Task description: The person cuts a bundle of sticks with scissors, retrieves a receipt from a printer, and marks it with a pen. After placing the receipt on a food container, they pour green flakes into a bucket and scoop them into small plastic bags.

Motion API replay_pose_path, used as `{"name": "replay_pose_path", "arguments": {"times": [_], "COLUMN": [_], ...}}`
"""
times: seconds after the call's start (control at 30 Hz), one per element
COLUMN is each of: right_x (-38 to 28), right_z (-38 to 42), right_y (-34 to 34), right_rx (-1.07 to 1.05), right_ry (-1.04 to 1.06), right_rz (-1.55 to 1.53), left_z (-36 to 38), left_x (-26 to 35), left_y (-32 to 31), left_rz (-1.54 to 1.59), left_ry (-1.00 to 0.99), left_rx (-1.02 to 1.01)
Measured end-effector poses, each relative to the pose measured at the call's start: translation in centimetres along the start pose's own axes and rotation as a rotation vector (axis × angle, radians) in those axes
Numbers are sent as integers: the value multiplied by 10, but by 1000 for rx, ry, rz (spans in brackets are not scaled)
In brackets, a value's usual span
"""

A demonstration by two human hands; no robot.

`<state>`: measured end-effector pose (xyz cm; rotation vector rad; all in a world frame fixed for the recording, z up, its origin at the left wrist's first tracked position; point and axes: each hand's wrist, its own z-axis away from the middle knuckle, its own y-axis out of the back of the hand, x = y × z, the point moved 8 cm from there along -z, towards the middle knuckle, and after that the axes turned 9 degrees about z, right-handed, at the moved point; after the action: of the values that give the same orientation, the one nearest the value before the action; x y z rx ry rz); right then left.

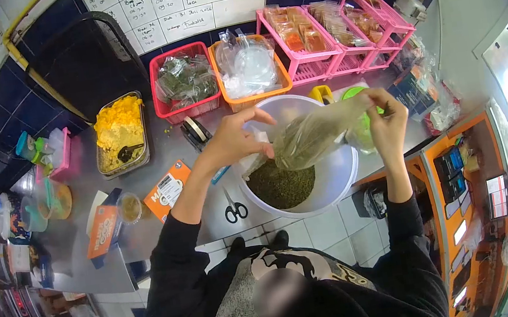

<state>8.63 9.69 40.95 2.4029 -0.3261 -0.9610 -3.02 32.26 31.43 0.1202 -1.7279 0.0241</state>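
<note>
A clear plastic bag [309, 141] with greenish-brown contents or residue stretches nearly level above a large white tub [351, 174]. My right hand [389, 125] is closed in a pinch on the bag's right end. At the bag's left end is my left hand [237, 138], its index finger and thumb apart, with a small white piece at its fingers; whether it touches the bag is hard to tell. Dark green dried flakes [283, 185] lie in the bottom of the tub, partly hidden by the bag. Just left of the tub are black-handled scissors [235, 211].
A tape dispenser [195, 132] stands behind my left forearm. Farther back are a tray of yellow food [120, 128], a red basket [189, 110], an orange basket [256, 99] and pink racks [318, 63] of packets. Orange boxes [168, 190] lie left, and a green lid [355, 92] sits behind the tub.
</note>
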Motion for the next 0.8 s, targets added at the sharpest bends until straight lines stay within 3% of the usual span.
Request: {"name": "replay_pose_path", "arguments": {"times": [0.07,0.13,0.27,0.33,0.47,0.63,0.73,0.8], "right_x": [1,-7,-17,-28,-54,-102,-123,-133], "right_z": [-5,-9,-15,-16,-23,-36,-39,-42], "right_y": [13,20,31,34,34,16,7,3], "right_rx": [57,74,140,162,124,-181,-220,-333], "right_ry": [-39,-30,49,91,238,511,682,596], "right_rz": [-65,-75,7,152,223,268,272,210], "left_z": [2,1,0,1,1,0,-3,-7], "left_x": [0,5,-7,-18,-10,0,-2,-3], "left_y": [2,2,15,19,7,-2,-6,-10], "left_rz": [-133,-298,-257,-276,-361,-523,-642,-669], "left_ry": [26,-77,-51,61,-61,-226,-236,-231], "left_rx": [-50,-101,1,21,15,38,54,47]}}
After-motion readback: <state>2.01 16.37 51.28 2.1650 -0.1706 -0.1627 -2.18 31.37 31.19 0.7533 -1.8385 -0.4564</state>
